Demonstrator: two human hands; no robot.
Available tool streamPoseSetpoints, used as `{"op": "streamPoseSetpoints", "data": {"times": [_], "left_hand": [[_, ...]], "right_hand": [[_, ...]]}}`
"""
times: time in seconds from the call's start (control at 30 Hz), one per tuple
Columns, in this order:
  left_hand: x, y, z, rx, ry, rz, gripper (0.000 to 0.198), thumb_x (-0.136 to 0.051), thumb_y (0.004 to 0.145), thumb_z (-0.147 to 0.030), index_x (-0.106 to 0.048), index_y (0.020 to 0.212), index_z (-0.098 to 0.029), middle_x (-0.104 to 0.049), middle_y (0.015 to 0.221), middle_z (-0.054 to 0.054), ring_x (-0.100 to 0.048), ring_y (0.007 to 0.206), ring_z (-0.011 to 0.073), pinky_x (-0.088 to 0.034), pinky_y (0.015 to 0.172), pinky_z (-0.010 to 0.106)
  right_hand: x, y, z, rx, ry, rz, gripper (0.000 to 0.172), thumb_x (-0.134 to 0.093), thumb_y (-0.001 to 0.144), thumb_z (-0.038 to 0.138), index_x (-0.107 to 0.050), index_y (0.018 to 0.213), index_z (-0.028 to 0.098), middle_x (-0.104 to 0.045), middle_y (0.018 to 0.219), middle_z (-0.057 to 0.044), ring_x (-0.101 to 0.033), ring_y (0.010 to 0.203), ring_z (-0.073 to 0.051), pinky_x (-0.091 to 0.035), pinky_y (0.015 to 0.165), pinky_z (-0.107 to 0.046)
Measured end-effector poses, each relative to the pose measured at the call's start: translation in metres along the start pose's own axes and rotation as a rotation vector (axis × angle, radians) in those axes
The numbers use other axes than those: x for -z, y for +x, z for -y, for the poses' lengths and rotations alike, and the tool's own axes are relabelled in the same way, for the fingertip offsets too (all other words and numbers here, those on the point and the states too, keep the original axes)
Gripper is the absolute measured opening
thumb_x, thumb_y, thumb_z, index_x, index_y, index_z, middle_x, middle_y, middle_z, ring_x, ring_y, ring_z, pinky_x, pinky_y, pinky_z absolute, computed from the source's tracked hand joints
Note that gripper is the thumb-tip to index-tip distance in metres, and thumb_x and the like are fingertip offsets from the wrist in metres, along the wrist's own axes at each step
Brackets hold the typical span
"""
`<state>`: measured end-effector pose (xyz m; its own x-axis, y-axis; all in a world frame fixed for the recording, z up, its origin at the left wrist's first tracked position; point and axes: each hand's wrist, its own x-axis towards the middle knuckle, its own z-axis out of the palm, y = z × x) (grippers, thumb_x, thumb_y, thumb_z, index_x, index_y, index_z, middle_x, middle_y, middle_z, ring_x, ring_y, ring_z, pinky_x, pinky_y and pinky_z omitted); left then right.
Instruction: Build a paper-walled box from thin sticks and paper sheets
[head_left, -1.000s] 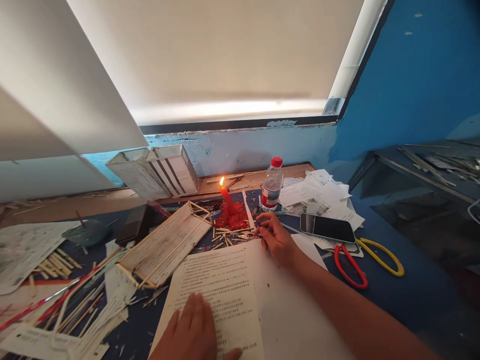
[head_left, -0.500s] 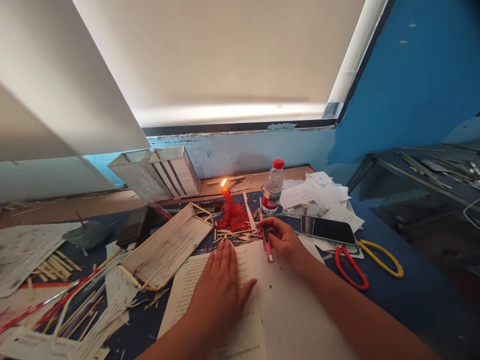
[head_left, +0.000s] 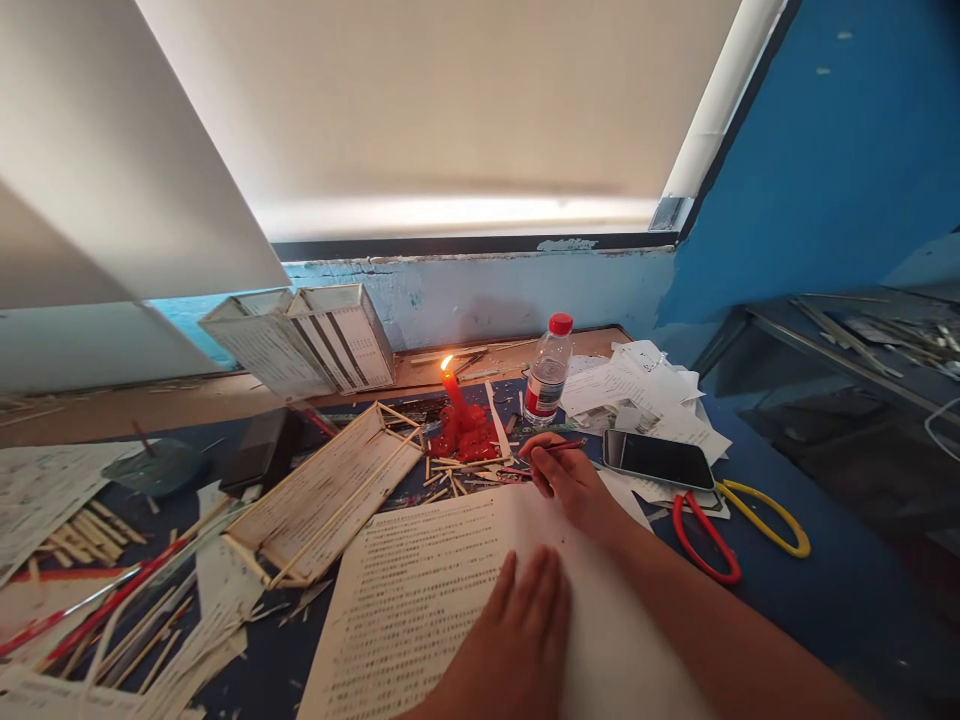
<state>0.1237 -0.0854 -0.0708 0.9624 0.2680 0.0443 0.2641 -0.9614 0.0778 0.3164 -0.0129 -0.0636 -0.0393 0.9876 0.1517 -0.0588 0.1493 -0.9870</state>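
workbench before a screened window. a pale blind [head_left: 465, 100] spans the upper part, with a blue wall [head_left: 832, 170] to its right. below lies a dark blue table [head_left: 765, 455]. at its near edge, an open booklet [head_left: 420, 580] shows a printed left page and a plain right one. left of the booklet, a tilted frame of thin sticks and printed paper [head_left: 330, 500] rests on the table; behind it, two open-topped paper boxes [head_left: 349, 340] stand side by side near the wall. the left hand [head_left: 517, 635], slightly blurred, lies palm down across the booklet's fold, fingers extended and close together, with no object visible in it. the right hand [head_left: 570, 485], beyond the booklet's top edge, is narrowed in a fingertip grip on a slim pen-like tool, described last. right of this hand lies a dark-screened phone [head_left: 660, 462]; behind the hand stands a red-capped bottle [head_left: 547, 370]. left of the bottle, a lit red candle [head_left: 453, 390] rises from spilled wax [head_left: 465, 435]. short sticks [head_left: 469, 463] lie just before the wax. smallest, the slim pen-like tool [head_left: 568, 444] lies nearly level between the right hand's fingers.
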Motion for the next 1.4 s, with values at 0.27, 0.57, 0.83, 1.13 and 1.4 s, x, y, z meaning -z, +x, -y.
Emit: {"op": "streamPoseSetpoints", "data": {"times": [0.27,0.57,0.83,1.13,1.4], "left_hand": [[0.027,-0.014,0.045,0.312,-0.022,-0.118,0.051,-0.051,0.099,-0.026,-0.056,0.142,0.002,-0.057,0.149,0.028,-0.052,0.140,0.0395,-0.049,0.112,0.054],[0.005,-0.017,0.065,0.467,-0.128,-0.093,0.072,-0.034,0.105,-0.053,-0.039,0.155,-0.002,-0.038,0.162,0.025,-0.037,0.150,0.0376,-0.039,0.117,0.058],[0.010,-0.019,0.064,0.481,-0.151,-0.035,0.073,-0.031,0.105,-0.053,-0.038,0.155,-0.001,-0.033,0.163,0.026,-0.032,0.150,0.0385,-0.037,0.118,0.057],[0.005,-0.019,0.065,0.475,-0.118,-0.045,0.071,-0.031,0.106,-0.050,-0.038,0.155,0.001,-0.032,0.162,0.028,-0.031,0.150,0.0388,-0.036,0.118,0.057],[0.003,-0.020,0.064,0.473,-0.138,-0.054,0.072,-0.030,0.106,-0.051,-0.038,0.155,0.001,-0.030,0.163,0.028,-0.029,0.151,0.0391,-0.034,0.120,0.057]], "right_hand": [[-0.004,-0.011,0.010,0.124,-0.380,0.045,0.025,-0.048,0.107,0.035,-0.065,0.096,0.020,-0.057,0.076,0.001,-0.051,0.068,-0.014,-0.038,0.064,-0.028],[-0.013,-0.015,0.007,0.175,-0.569,0.115,0.021,-0.047,0.106,0.025,-0.063,0.093,0.022,-0.066,0.093,-0.003,-0.063,0.084,-0.016,-0.047,0.077,-0.029],[-0.016,-0.015,0.007,0.218,-0.670,0.137,0.014,-0.048,0.104,0.021,-0.060,0.095,0.022,-0.064,0.091,-0.003,-0.060,0.083,-0.017,-0.047,0.078,-0.029],[-0.023,-0.018,0.012,0.272,-0.639,0.190,0.011,-0.050,0.103,0.019,-0.059,0.098,0.023,-0.060,0.087,-0.003,-0.056,0.079,-0.018,-0.048,0.073,-0.029],[-0.027,-0.019,0.022,0.272,-0.750,0.293,0.013,-0.046,0.104,0.020,-0.055,0.095,0.022,-0.055,0.087,-0.004,-0.052,0.080,-0.018,-0.046,0.074,-0.030]]}}
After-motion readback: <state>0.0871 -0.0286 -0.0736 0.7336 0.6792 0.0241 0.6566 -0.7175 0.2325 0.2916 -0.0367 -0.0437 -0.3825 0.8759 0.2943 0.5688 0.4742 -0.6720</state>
